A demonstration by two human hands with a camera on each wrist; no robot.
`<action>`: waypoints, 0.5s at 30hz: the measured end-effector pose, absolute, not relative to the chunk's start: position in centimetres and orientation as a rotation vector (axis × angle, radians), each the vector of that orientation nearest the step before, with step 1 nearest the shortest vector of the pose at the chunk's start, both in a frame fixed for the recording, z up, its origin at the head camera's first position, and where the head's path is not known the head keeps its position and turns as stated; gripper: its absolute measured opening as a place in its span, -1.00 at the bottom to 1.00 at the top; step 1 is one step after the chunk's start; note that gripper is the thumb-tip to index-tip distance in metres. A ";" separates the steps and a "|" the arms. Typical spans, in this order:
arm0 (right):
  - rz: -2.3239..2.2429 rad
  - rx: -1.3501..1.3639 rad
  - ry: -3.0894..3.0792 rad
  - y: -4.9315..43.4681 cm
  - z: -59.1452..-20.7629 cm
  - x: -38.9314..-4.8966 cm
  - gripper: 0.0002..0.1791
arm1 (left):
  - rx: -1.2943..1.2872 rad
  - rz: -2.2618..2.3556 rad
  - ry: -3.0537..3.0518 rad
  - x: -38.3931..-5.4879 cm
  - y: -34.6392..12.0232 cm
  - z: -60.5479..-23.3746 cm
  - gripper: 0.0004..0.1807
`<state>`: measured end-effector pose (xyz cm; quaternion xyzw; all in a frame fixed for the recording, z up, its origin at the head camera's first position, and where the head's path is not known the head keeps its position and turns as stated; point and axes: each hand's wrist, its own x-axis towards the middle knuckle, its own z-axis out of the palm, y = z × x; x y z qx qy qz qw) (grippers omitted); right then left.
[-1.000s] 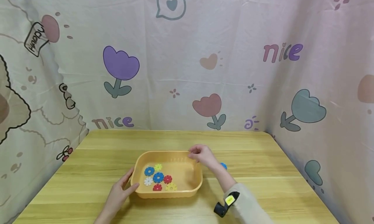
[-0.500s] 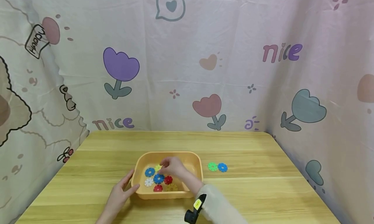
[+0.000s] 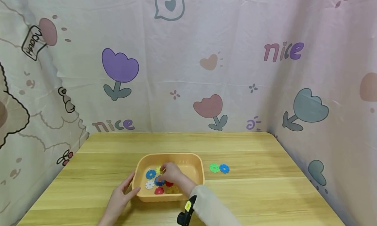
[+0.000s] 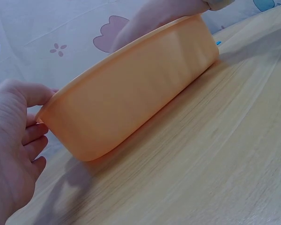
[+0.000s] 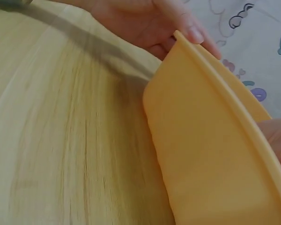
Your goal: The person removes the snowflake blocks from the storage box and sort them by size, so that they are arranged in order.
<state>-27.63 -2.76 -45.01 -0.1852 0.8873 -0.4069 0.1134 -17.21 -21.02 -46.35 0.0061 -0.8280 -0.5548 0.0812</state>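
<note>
On the near half of the worktop [image 3: 265, 196], a little left of its middle, the head view shows an orange basin [image 3: 168, 197]. In its left half lie a blue disc [image 3: 148, 174] near the back left corner, a white disc [image 3: 148, 185] in front of it and a red disc [image 3: 157, 190] by the front edge, with a yellow disc [image 3: 173, 189] to that one's right. The right hand [image 3: 174, 174] reaches in, fingers bent over a second blue disc; whether they pinch it I cannot tell. It partly covers a second yellow disc and a second red disc. The left hand [image 3: 118, 196] grips the basin's left rim. Toward the worktop's right edge, a green disc [image 3: 212, 168] and a third blue disc [image 3: 227, 169] lie side by side. The backdrop [image 3: 176, 55] reads "nice" twice; the slanted lettering at upper left and the print on the yellow label [image 3: 188, 205] are hard to make out.

In the left wrist view, the left thumb laps over the rim; the wall hides the contents and the right fingertips.

In the right wrist view, the right hand is cut off at the right edge.
</note>
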 end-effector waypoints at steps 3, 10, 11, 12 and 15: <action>-1.074 -0.612 2.666 -2.9 -45.3 -27.7 -0.69 | 0.027 -1.664 -2.477 -17.2 -21.0 -46.3 -0.30; -0.877 -0.700 2.728 -3.1 -45.5 -27.5 -0.66 | 0.026 -1.680 -2.472 -17.1 -21.0 -46.3 -0.29; -0.875 -0.701 2.728 -3.1 -45.5 -27.5 -0.65 | 0.026 -1.680 -2.471 -17.1 -21.0 -46.4 -0.29; -0.874 -0.704 2.730 -3.1 -45.4 -27.5 -0.64 | 0.024 -1.676 -2.471 -17.1 -21.0 -46.3 -0.29; -0.880 -0.711 2.747 -2.9 -45.2 -27.5 -0.64 | 0.018 -1.661 -2.471 -17.2 -21.0 -46.2 -0.29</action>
